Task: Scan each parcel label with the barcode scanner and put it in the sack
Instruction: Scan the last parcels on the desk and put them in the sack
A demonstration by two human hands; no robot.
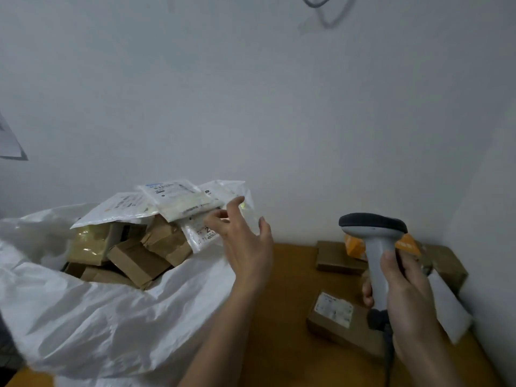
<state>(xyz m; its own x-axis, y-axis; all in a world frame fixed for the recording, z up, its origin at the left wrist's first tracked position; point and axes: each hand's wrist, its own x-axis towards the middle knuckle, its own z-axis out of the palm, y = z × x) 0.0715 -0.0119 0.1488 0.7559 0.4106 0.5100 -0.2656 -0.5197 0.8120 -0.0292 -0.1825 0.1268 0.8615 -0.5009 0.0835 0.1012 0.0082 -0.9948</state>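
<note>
My left hand (245, 241) hangs in the air over the edge of the white sack (111, 311), its fingers (236, 203) spread wide with nothing in them. The fingertips are just beside the plastic mailers (178, 199) heaped at the top of the sack, and I cannot tell whether they touch the nearest one. Under those mailers the sack holds a pile of brown cardboard boxes (139, 261), tilted every which way.

My right hand (405, 297) is wrapped around the grey handle of the barcode scanner (375, 247), fingers closed tight on it, the dark head upright and pointing toward the left. Its cable drops from the base of the handle past my wrist.

On the wooden table (284, 317), below the scanner, lies a brown box with a white label (333, 308) facing up. Farther back against the wall sits another brown box (335, 258), and behind the scanner's handle an orange parcel (354, 245) shows partly. To the right of my hand a white flat packet (449, 305) lies on a larger cardboard box (452, 263) in the corner.
</note>
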